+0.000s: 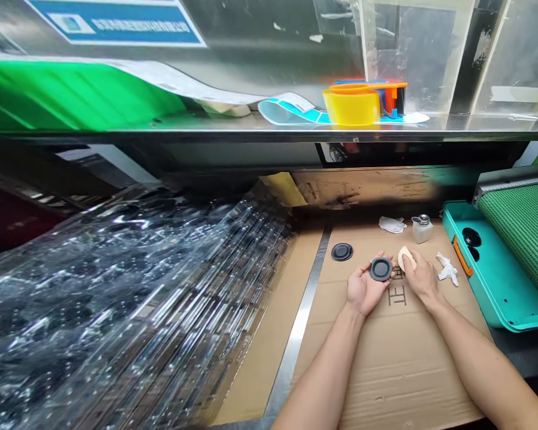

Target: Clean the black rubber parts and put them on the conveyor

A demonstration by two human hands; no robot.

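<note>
A round dark grey plastic lid (381, 269) rests in my left hand (362, 291), palm up with the fingers curled round its rim. Between the fingers of my right hand (421, 276) is a cream-coloured sponge pad (405, 258), held just right of the lid and apart from it. Another dark round lid (342, 251) lies on the cardboard (385, 358) to the left. Behind my hands stand a small clear bottle with a metal top (422, 228) and a crumpled white tissue (392, 224). A second crumpled white piece (448, 270) lies beside my right hand.
Stacked clear plastic trays (161, 310) fill the left side. A teal bin (497, 310) with black round parts stands at the right, beside a green conveyor belt (524, 221). Overhead, a metal shelf (233, 122) carries a yellow tape roll (352, 106) and a label strip (197, 86).
</note>
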